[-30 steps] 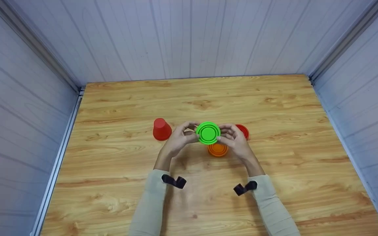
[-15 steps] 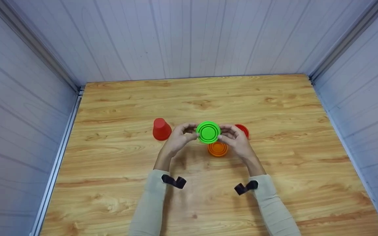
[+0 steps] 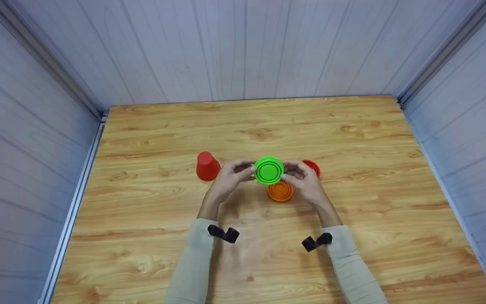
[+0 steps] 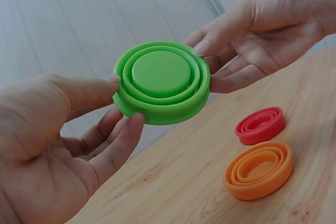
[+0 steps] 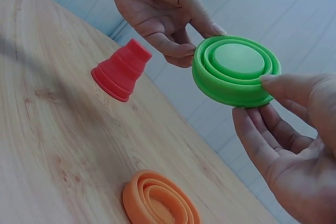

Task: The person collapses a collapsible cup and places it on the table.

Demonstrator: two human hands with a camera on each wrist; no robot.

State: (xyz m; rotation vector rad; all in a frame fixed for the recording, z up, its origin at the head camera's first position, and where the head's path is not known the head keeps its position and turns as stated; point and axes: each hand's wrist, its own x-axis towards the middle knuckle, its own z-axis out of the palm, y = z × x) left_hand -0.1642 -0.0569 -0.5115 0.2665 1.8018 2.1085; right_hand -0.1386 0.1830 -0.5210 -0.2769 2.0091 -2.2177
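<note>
A green collapsible cup (image 3: 268,170), folded flat into rings, is held above the table between both hands. My left hand (image 3: 228,179) pinches its left rim, thumb on the near face and fingers behind and below. On the opposite rim my right hand (image 3: 306,182) pinches it the same way. Below the green cup lies a flattened orange collapsible cup (image 3: 280,192). Partly hidden behind my right hand is a flattened red collapsible cup (image 3: 313,168). An extended red collapsible cup (image 3: 208,167) stands on the table left of my left hand, narrow end up.
The wood-grain table (image 3: 150,245) reaches back to a pale panelled wall (image 3: 243,50). More panels close in the left side (image 3: 28,143) and the right side (image 3: 466,109). A black wrist strap (image 3: 224,233) sits on the left sleeve, with another on the right.
Both hands stay almost in place on the green cup. The left thumb has shifted slightly up along its rim, and the cup's tilt differs slightly. The other cups have not moved.
</note>
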